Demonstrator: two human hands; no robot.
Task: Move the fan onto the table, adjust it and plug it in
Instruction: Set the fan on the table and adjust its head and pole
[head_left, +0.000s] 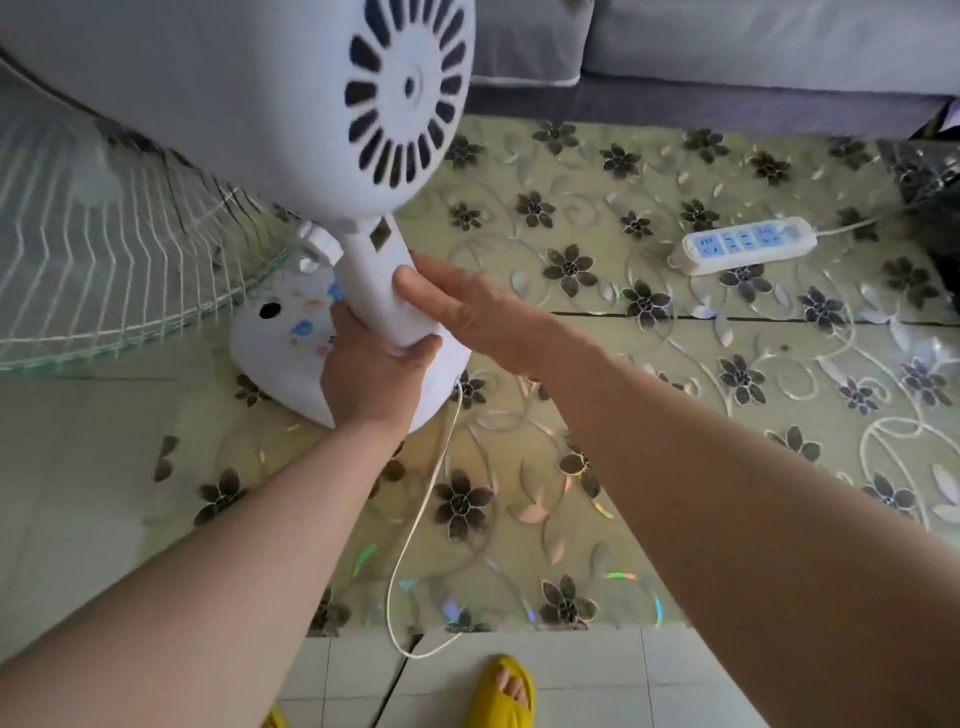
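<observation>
Fan (332, 130) is already sitting on the desk (675, 389), so you're on the adjusting bit: your left hand (371, 382) is wrapped round the neck from below and your right hand (462, 306) is pressed flat against its side. Next you'll need the loose cord (415, 525) over to the power strip (748, 245), far right. No containers around.
</observation>
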